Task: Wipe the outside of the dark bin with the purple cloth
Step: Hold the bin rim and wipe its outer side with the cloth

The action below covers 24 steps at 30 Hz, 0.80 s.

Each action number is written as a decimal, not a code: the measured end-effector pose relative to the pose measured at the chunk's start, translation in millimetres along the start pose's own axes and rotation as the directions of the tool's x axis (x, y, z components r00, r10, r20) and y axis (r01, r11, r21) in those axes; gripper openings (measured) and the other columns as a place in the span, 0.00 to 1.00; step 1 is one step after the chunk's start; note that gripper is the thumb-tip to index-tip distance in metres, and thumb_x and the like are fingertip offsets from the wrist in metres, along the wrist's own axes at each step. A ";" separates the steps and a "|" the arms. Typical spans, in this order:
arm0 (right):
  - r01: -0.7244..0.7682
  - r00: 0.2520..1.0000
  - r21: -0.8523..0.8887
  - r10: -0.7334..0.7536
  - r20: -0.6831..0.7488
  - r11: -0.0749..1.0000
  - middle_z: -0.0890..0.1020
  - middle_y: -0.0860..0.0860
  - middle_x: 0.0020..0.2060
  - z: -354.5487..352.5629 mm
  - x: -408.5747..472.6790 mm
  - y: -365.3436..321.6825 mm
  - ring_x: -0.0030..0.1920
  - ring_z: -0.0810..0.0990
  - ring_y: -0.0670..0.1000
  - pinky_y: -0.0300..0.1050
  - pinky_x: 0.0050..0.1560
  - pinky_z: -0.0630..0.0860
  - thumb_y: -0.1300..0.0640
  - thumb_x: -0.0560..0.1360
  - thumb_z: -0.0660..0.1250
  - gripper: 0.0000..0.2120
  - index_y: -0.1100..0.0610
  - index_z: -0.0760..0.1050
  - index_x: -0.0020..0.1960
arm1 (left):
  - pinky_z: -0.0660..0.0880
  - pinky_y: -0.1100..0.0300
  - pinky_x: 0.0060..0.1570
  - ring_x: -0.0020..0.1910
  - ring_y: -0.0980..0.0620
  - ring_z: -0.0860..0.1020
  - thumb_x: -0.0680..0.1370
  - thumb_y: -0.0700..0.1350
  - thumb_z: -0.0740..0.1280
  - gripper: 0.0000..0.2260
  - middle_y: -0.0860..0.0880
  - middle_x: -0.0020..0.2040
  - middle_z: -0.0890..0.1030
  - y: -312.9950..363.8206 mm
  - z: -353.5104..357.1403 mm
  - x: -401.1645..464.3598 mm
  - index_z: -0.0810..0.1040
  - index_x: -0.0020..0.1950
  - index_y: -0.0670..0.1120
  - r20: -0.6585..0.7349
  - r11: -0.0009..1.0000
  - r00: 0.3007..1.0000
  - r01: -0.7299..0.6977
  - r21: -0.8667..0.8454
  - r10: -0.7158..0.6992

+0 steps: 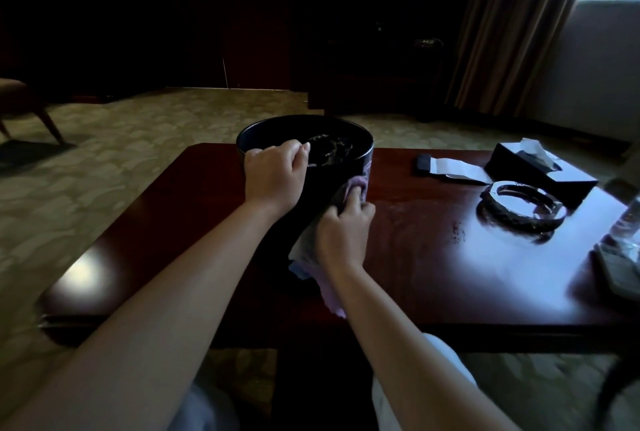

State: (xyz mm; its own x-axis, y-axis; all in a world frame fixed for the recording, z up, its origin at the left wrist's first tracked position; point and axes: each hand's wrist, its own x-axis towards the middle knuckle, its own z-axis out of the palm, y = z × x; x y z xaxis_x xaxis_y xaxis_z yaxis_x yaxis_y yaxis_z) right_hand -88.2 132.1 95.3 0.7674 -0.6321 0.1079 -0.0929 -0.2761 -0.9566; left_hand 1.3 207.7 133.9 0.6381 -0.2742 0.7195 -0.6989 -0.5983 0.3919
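Both hands are working on the dark bin [349, 167], which is standing upright on the reddish wooden table [433, 257] straight ahead of the person. Left hand [275, 176] is gripping the near left part of the bin's rim, fingers curled over the edge and into the opening, steadying it. Right hand [343, 231] is sitting lower and just to the right of the left one, its fingers bunched around the purple cloth [311, 257] and pressing it against the bin's outer wall on the side facing the person. A fold of the cloth is showing above the right knuckles against the wall, while the rest is trailing down beneath the right wrist toward the near table edge.

Something dark and crinkled, apparently a liner, is lying inside the bin beyond the left fingertips; what exactly it is cannot be told in the dim light.

Well to the right of the right hand, a glass ashtray [523, 210] is resting on the table. Beyond it, farther right, a black tissue box [540, 170] is sitting with a white tissue poking out of its top. Between that box and the bin, a small dark item with white paper [450, 167] is lying flat. At the far right edge, something clear and glassy is showing only in part.
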 end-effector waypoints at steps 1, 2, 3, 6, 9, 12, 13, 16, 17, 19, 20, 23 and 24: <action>0.019 1.000 0.007 -0.019 -0.009 1.000 0.63 0.55 0.64 1.7 -0.5 -2.2 0.64 0.68 0.54 0.40 0.59 0.63 0.60 0.79 0.55 0.28 0.55 0.53 0.78 | 0.65 0.55 0.44 0.27 0.52 0.71 0.81 0.46 0.58 0.17 0.56 0.24 0.67 -0.6 0.4 -0.2 0.73 0.34 0.44 -0.002 1.000 1.000 -0.002 0.003 0.002; 0.021 1.000 0.003 -0.021 -0.016 1.000 0.63 0.55 0.64 4.6 -2.2 0.3 0.63 0.68 0.55 0.41 0.59 0.64 0.60 0.79 0.56 0.28 0.55 0.53 0.78 | 0.65 0.55 0.44 0.27 0.52 0.71 0.81 0.46 0.58 0.17 0.56 0.24 0.67 -1.2 0.7 -0.1 0.73 0.34 0.44 -0.004 1.000 1.000 -0.005 0.003 0.005; 0.007 1.000 -0.008 -0.007 -0.021 1.000 0.64 0.55 0.63 8.0 -4.6 7.4 0.63 0.69 0.56 0.41 0.59 0.64 0.60 0.79 0.56 0.28 0.55 0.53 0.77 | 0.65 0.55 0.44 0.27 0.52 0.71 0.81 0.46 0.58 0.17 0.56 0.24 0.67 -1.4 0.9 0.0 0.73 0.34 0.44 -0.006 1.000 1.000 -0.007 0.003 0.007; -0.176 0.984 -0.054 0.177 0.004 0.983 0.63 0.57 0.67 16.4 -12.8 45.0 0.65 0.69 0.58 0.44 0.61 0.65 0.59 0.79 0.55 0.28 0.53 0.53 0.77 | 0.66 0.54 0.46 0.28 0.51 0.73 0.82 0.47 0.57 0.17 0.54 0.25 0.70 -2.5 0.1 0.7 0.74 0.35 0.42 0.000 1.000 1.000 -0.001 -0.002 0.001; -0.408 0.898 -0.145 0.425 0.111 0.901 0.63 0.58 0.67 16.2 -17.9 74.7 0.64 0.70 0.60 0.49 0.64 0.66 0.60 0.78 0.53 0.29 0.50 0.53 0.77 | 0.67 0.53 0.47 0.28 0.51 0.73 0.81 0.48 0.57 0.18 0.51 0.26 0.73 -2.5 0.3 0.7 0.74 0.34 0.42 0.002 1.000 1.000 0.000 -0.015 0.000; -0.429 0.888 -0.148 0.446 0.111 0.891 0.63 0.58 0.66 16.1 -13.3 76.5 0.63 0.71 0.61 0.50 0.64 0.68 0.61 0.77 0.53 0.28 0.51 0.55 0.77 | 0.66 0.53 0.45 0.24 0.58 0.67 0.81 0.48 0.58 0.20 0.55 0.23 0.66 -3.6 2.3 0.7 0.64 0.28 0.49 -0.007 1.000 1.000 -0.013 0.012 0.013; -0.381 0.917 -0.113 0.391 0.077 0.918 0.63 0.58 0.65 16.3 -11.0 72.5 0.62 0.71 0.60 0.50 0.64 0.68 0.61 0.77 0.54 0.28 0.51 0.55 0.77 | 0.66 0.53 0.44 0.23 0.59 0.65 0.80 0.48 0.58 0.21 0.55 0.22 0.64 -3.7 3.0 0.6 0.60 0.26 0.51 -0.016 0.999 1.000 -0.020 0.026 0.021; -0.190 0.982 -0.024 0.190 -0.024 0.981 0.64 0.56 0.63 20.5 -6.7 59.8 0.61 0.71 0.57 0.46 0.60 0.68 0.60 0.77 0.55 0.29 0.51 0.54 0.77 | 0.65 0.54 0.41 0.22 0.61 0.62 0.77 0.49 0.59 0.23 0.56 0.20 0.60 -5.7 4.9 1.0 0.56 0.23 0.51 -0.051 0.999 0.998 -0.029 0.035 0.031; -0.161 0.986 -0.013 0.160 -0.039 0.987 0.64 0.55 0.62 21.5 -6.1 59.3 0.60 0.71 0.56 0.46 0.60 0.68 0.60 0.77 0.56 0.29 0.51 0.54 0.77 | 0.66 0.54 0.40 0.22 0.61 0.61 0.77 0.49 0.59 0.24 0.56 0.20 0.59 -6.2 5.7 1.3 0.55 0.23 0.51 -0.059 0.998 0.997 -0.038 0.040 0.040; -0.203 0.979 -0.039 0.202 -0.022 0.979 0.64 0.54 0.63 20.7 -7.3 67.9 0.62 0.70 0.55 0.48 0.62 0.68 0.59 0.78 0.55 0.29 0.50 0.53 0.78 | 0.67 0.54 0.38 0.22 0.62 0.60 0.77 0.49 0.59 0.24 0.55 0.20 0.59 -7.0 6.9 2.5 0.55 0.23 0.50 -0.069 0.997 0.996 -0.048 0.055 0.052; -0.263 0.964 -0.067 0.264 0.011 0.963 0.65 0.54 0.64 19.2 -8.6 75.1 0.62 0.71 0.56 0.49 0.63 0.68 0.58 0.78 0.55 0.29 0.50 0.53 0.78 | 0.68 0.54 0.38 0.22 0.61 0.60 0.77 0.49 0.60 0.24 0.55 0.20 0.59 -7.6 7.6 3.1 0.55 0.23 0.50 -0.073 0.997 0.996 -0.049 0.059 0.053; -0.431 0.883 -0.172 0.453 0.123 0.886 0.68 0.57 0.64 12.1 -13.0 94.7 0.62 0.72 0.59 0.49 0.65 0.68 0.59 0.76 0.53 0.28 0.50 0.58 0.76 | 0.70 0.51 0.40 0.21 0.60 0.60 0.76 0.49 0.60 0.24 0.55 0.20 0.58 -9.4 9.2 2.8 0.54 0.23 0.50 -0.079 0.997 0.995 -0.050 0.052 0.054; -0.456 0.862 -0.193 0.485 0.145 0.869 0.68 0.57 0.64 10.9 -13.1 97.8 0.62 0.72 0.59 0.48 0.65 0.69 0.59 0.76 0.54 0.27 0.51 0.60 0.75 | 0.71 0.51 0.41 0.21 0.60 0.60 0.76 0.49 0.60 0.24 0.55 0.20 0.58 -9.5 9.2 3.1 0.54 0.23 0.50 -0.082 0.997 0.995 -0.052 0.050 0.056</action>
State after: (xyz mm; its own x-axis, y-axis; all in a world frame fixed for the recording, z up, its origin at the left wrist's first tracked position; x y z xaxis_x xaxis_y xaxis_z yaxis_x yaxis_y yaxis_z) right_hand -100.4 121.3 -2.6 0.7087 -0.5739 -0.4103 -0.5533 -0.0914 -0.8280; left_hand 12.9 205.6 127.1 0.5692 -0.2445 0.7850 -0.7140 -0.6204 0.3245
